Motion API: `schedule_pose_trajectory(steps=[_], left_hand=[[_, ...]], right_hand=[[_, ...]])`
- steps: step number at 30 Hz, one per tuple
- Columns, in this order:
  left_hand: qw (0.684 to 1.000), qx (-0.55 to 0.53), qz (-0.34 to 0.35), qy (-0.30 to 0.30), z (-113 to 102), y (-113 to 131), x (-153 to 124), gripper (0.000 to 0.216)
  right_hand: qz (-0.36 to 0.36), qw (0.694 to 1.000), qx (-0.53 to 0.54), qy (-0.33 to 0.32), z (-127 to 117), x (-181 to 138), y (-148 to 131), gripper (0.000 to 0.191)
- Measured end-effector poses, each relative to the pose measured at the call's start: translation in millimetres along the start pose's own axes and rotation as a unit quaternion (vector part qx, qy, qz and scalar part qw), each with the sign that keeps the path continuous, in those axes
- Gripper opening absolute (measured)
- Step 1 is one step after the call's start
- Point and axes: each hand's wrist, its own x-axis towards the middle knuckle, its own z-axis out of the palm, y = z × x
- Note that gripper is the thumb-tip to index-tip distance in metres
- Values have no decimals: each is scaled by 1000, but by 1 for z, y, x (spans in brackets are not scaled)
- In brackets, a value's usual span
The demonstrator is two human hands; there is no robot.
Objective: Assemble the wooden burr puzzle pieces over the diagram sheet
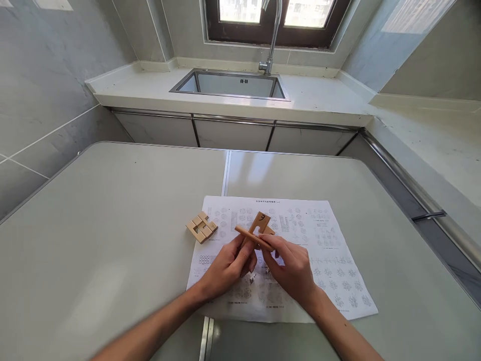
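Note:
Both my hands meet over a printed instruction sheet (330,240) on a grey table. My left hand (225,268) pinches an upright notched wooden puzzle piece (260,222) marked with a black figure. My right hand (293,268) grips a slim wooden bar (251,235) laid crosswise against that piece. A small group of interlocked wooden pieces (202,226) lies on the sheet's left edge, just left of my left hand.
The grey table (105,240) has a seam down its middle. Beyond it stand a counter with a steel sink (231,84) and a tap (271,37) under a window. A tiled wall runs on the left, and a counter with a metal rail (409,185) on the right.

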Motion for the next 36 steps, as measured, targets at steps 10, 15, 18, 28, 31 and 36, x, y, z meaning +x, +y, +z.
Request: schedule_pose_trajectory(steps=[10, 15, 18, 28, 31, 36], left_hand=[[994, -63, -9, 94, -1, 4, 4, 46], [996, -47, -1, 78, -3, -1, 4, 45], [997, -33, 2, 68, -4, -2, 3, 43], [997, -36, -9, 72, -3, 2, 2, 43], [996, -37, -13, 79, -3, 2, 1, 41], [994, -45, -11, 100, -4, 2, 1, 40]], right_hand=[[124, 987, -96, -44, 3, -5, 21, 26], [153, 980, -100, -75, 3, -7, 22, 13], [164, 977, -103, -90, 3, -7, 21, 14], [251, 967, 28, -27, -7, 5, 12, 42], [377, 912, 160, -22, -14, 8, 12, 46], [463, 789, 404, 4, -18, 13, 16, 39]])
